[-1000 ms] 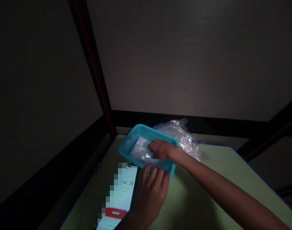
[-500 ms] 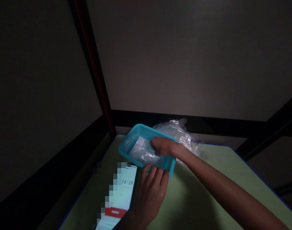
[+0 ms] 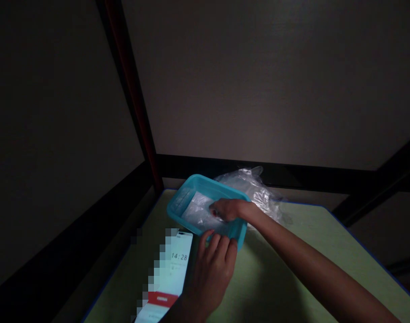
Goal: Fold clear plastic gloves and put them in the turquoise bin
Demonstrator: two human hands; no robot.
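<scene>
A light-blue plastic basket [image 3: 181, 220] sits on the table, and clear plastic packets [image 3: 200, 211] with a pale look lie on its bottom. My left hand [image 3: 216, 264] grips the basket's near rim, its fingers bent over the edge. Inside the basket, my right hand [image 3: 228, 210] reaches in from the right with curled fingers, low against the plastic. What those fingers hold, if anything, is hidden by the hand itself.
A lit phone [image 3: 174, 269] lies left of my left hand. Crumpled clear plastic [image 3: 262, 193] stands behind the basket by the wall [image 3: 258, 89]. The green table [image 3: 326, 242] has a blue edge.
My right hand has dipped slightly lower into the basket, and the packets' surface under it has shifted. My left hand keeps its place on the rim.
</scene>
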